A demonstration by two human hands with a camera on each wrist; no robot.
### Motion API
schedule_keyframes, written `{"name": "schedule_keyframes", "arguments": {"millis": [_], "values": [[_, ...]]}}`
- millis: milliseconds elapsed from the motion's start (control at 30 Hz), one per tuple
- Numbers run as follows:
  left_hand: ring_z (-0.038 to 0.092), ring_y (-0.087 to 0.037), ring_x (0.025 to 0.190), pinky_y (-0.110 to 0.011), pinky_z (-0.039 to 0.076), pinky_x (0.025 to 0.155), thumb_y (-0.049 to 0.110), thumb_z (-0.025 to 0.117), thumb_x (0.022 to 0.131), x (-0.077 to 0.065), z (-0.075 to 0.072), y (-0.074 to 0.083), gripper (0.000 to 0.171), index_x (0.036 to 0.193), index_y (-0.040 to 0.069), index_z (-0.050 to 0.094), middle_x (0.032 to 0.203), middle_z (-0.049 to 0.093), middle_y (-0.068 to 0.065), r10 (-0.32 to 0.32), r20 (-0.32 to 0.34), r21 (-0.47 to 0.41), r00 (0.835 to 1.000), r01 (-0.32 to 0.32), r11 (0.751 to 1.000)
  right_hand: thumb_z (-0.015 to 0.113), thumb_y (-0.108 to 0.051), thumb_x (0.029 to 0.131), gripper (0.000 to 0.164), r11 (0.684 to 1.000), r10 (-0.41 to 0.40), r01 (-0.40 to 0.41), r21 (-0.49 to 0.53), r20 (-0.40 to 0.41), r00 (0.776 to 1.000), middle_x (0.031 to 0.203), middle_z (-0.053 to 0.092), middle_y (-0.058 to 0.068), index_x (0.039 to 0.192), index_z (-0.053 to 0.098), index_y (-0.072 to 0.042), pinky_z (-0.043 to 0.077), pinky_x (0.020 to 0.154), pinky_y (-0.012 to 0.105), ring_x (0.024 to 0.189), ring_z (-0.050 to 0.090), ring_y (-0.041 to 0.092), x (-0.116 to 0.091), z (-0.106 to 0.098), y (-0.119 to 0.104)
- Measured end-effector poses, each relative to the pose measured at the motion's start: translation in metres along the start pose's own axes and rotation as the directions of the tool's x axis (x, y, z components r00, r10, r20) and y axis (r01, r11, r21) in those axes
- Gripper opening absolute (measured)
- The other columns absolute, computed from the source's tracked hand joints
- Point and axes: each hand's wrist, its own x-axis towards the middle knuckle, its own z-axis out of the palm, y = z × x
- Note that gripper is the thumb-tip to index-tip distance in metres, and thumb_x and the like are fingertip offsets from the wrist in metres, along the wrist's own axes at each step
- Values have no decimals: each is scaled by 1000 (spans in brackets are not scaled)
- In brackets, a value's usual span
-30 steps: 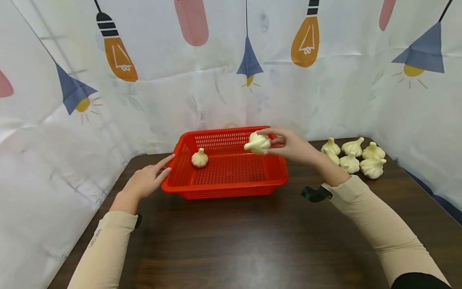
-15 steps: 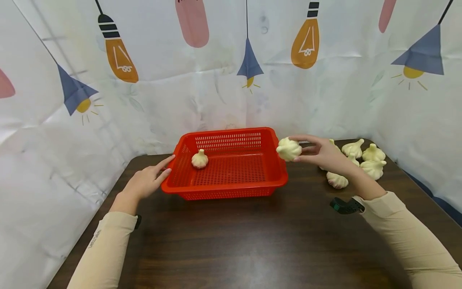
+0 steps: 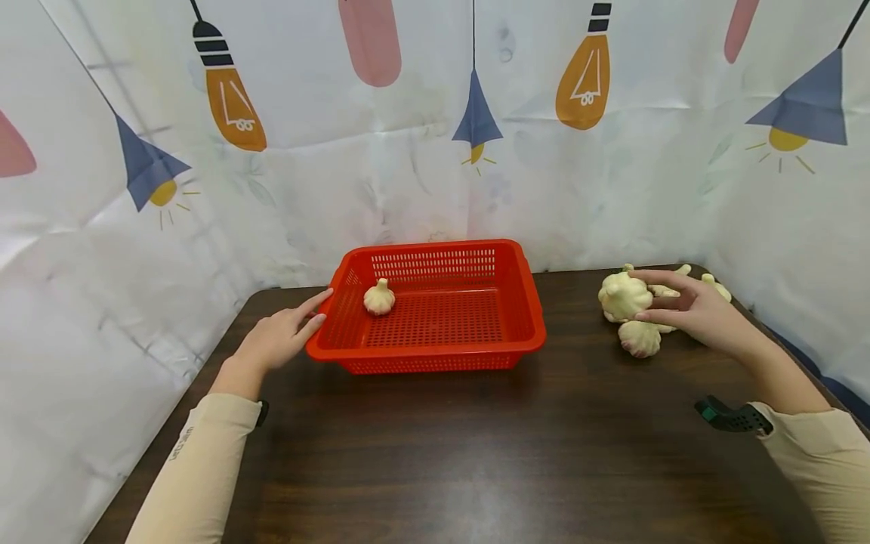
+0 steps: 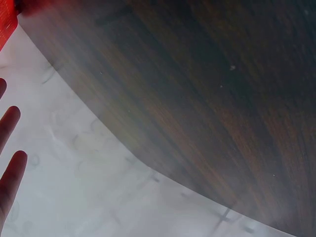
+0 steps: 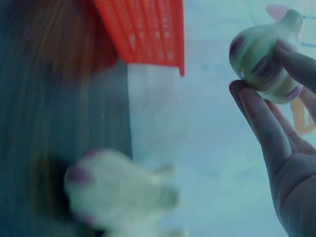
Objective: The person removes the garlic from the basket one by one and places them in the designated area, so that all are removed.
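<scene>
My right hand pinches a garlic bulb between thumb and fingers, at the pile on the right of the table. In the right wrist view this bulb shows purple streaks and a stubby stem. Just below it in the head view sits another garlic bulb, with more bulbs partly hidden behind the hand. My left hand rests its extended fingers at the left rim of a red plastic basket. One garlic bulb stands inside the basket, toward its left side.
The basket stands near the back edge of a dark wooden table. A white curtain printed with lamps and bulbs hangs behind and along both sides. In the right wrist view, blurred garlic bulbs lie below the hand.
My right hand has carried the garlic bulb from above the basket's right side rightward to the pile. The left hand has stayed at the basket's rim.
</scene>
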Motion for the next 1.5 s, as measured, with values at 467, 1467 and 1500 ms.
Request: {"name": "schedule_keyframes", "arguments": {"millis": [467, 1467, 1500], "values": [[64, -38, 103, -60, 53, 86, 51, 39, 108, 0, 0, 0, 64, 163, 19, 31, 125, 66, -21, -1, 2, -3, 1000, 1, 1000, 64, 12, 95, 67, 1000, 7, -6, 10, -84, 996, 143, 44, -27, 154, 49, -14, 51, 79, 12, 106, 62, -9, -60, -32, 45], [63, -41, 107, -62, 52, 89, 52, 37, 108, 0, 1, 0, 64, 163, 19, 30, 127, 65, -23, -4, 1, 2, 1000, 4, 1000, 67, -9, 100, 56, 967, 251, -250, -44, 8, 968, 122, 48, -35, 153, 48, -14, 56, 75, 22, 103, 56, -12, -86, -46, 116], [63, -41, 107, -62, 52, 89, 52, 37, 108, 0, 1, 0, 64, 163, 19, 30, 127, 65, -23, -2, 1, 4, 1000, 2, 1000, 67, -12, 101, 57, 964, 262, -261, -58, 11, 965, 123, 44, -36, 154, 47, -15, 56, 75, 22, 103, 53, -15, -86, -46, 117]]}}
